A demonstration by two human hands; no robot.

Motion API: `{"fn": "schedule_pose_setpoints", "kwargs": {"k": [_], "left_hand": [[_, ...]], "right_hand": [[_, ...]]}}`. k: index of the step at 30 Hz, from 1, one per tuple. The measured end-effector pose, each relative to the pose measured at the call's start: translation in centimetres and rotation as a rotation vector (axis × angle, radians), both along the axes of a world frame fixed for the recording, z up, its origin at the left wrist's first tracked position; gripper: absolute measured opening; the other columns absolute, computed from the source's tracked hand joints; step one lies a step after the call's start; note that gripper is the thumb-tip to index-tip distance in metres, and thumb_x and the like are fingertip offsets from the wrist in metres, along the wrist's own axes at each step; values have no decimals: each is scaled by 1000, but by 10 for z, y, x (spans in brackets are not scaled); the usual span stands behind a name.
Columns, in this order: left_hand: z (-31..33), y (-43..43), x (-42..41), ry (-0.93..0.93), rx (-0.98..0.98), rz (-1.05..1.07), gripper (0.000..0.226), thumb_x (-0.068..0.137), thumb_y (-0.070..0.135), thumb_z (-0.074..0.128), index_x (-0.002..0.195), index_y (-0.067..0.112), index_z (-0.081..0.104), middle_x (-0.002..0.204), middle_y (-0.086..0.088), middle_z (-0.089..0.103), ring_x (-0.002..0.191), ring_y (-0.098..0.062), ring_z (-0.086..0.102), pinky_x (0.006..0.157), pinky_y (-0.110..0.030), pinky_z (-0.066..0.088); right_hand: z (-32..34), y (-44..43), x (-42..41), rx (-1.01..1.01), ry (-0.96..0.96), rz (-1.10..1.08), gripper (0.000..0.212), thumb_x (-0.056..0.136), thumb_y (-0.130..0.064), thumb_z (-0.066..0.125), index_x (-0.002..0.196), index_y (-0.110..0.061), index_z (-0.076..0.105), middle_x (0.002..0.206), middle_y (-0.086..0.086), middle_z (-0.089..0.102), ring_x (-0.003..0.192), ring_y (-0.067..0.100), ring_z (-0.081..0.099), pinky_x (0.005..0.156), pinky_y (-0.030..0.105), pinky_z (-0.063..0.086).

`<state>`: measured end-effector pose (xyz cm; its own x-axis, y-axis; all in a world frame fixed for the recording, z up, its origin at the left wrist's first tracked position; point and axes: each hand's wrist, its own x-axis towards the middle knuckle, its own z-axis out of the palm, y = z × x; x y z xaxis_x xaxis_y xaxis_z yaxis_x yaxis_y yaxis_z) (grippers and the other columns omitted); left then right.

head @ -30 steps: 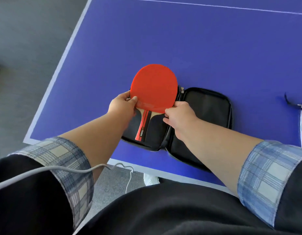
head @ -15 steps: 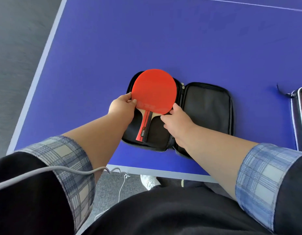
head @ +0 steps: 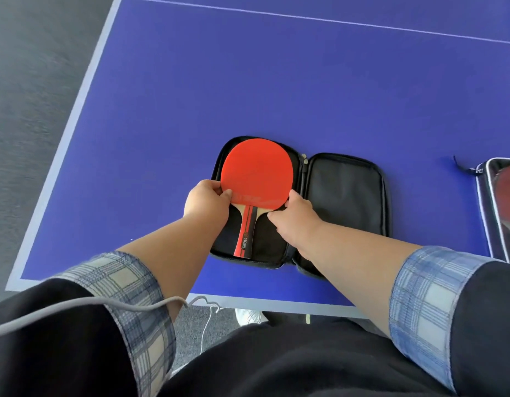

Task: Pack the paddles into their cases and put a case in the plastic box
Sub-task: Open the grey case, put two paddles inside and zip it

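Paddle (head: pixel 256 170) flat in open case (head: pixel 348 193) | left grip (head: pixel 206 200) pinches blade's left edge | right grip (head: pixel 295 214) seemingly pinches right edge

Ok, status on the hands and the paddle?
Both pinching the paddle: left hand, right hand. It lies in the open case, left half. Another case far right, apart.

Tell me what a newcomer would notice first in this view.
The red paddle grabs the eye first, lying in the left half of the open black case near the front edge of the blue table. The left hand and right hand hold the lower edge of its blade from either side. A second case, seemingly with a paddle inside, peeks in at the far right.
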<state>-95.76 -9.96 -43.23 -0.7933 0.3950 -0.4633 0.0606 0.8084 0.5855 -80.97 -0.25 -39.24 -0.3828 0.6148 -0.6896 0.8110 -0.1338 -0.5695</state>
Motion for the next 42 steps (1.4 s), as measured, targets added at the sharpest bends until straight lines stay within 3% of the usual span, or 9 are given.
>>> {"fn": "schedule_pose_setpoints", "kwargs": {"k": [8, 11, 14, 20, 34, 39, 40, 41, 42], "left_hand": [[46, 22, 24, 106, -30, -14, 55, 86, 27, 59, 139, 23, 44, 132, -9, 46, 106, -32, 56, 76, -45, 51], [67, 53, 56, 151, 77, -187, 51, 89, 31, 57, 138, 28, 45, 140, -6, 43, 113, -28, 54, 82, -44, 51], [87, 92, 101, 158, 130, -381, 50, 89, 37, 59, 137, 27, 49, 140, -7, 44, 116, -24, 52, 95, -38, 45], [105, 159, 194, 109, 143, -591, 49, 88, 46, 61, 134, 31, 51, 127, 2, 49, 58, -2, 58, 47, -19, 38], [97, 358, 485, -53, 206, -671, 35, 89, 43, 57, 124, 39, 56, 112, 12, 62, 69, -1, 61, 55, -24, 48], [71, 411, 564, -254, 153, -701, 27, 93, 30, 58, 118, 39, 53, 88, 18, 52, 81, -10, 53, 66, -12, 42], [66, 422, 574, -282, 122, -664, 23, 92, 28, 59, 109, 40, 47, 83, 19, 48, 78, -10, 52, 57, -7, 40], [62, 435, 582, -309, 102, -607, 28, 91, 28, 60, 107, 38, 40, 86, 16, 50, 79, -11, 54, 53, -8, 40], [58, 449, 588, -319, 80, -559, 35, 90, 29, 60, 116, 32, 37, 99, 10, 56, 88, -16, 58, 58, -13, 44]], "right_hand": [[30, 34, 47, -84, 42, -107, 60, 93, -24, 62, 147, -25, 35, 129, 3, 53, 110, 23, 59, 105, 47, 50], [55, 62, 88, -29, 38, -197, 74, 96, -32, 58, 160, -24, 23, 115, 0, 61, 90, 17, 60, 81, 30, 52], [80, 94, 134, 108, 15, -260, 68, 96, -39, 54, 158, -27, 31, 147, 0, 51, 115, 21, 54, 84, 30, 36], [93, 151, 226, 188, 93, -364, 59, 95, -47, 54, 151, -33, 42, 150, -6, 50, 119, 20, 54, 88, 32, 39], [59, 344, 512, 386, 82, -437, 46, 98, -31, 55, 143, -22, 54, 145, -1, 55, 112, 15, 62, 90, 23, 46], [27, 402, 559, 258, -33, -504, 14, 88, -25, 45, 81, -22, 57, 79, 2, 50, 79, 33, 48, 61, 33, 40], [19, 410, 560, 209, -29, -538, 16, 89, -23, 46, 87, -16, 60, 79, 6, 50, 119, 29, 58, 65, 34, 42], [13, 418, 560, 162, -15, -571, 14, 92, -22, 46, 97, -18, 59, 84, 4, 50, 87, 18, 25, 67, 35, 42], [6, 425, 560, 132, -1, -601, 21, 94, -23, 47, 113, -25, 56, 91, -2, 50, 79, 25, 48, 67, 34, 42]]}}
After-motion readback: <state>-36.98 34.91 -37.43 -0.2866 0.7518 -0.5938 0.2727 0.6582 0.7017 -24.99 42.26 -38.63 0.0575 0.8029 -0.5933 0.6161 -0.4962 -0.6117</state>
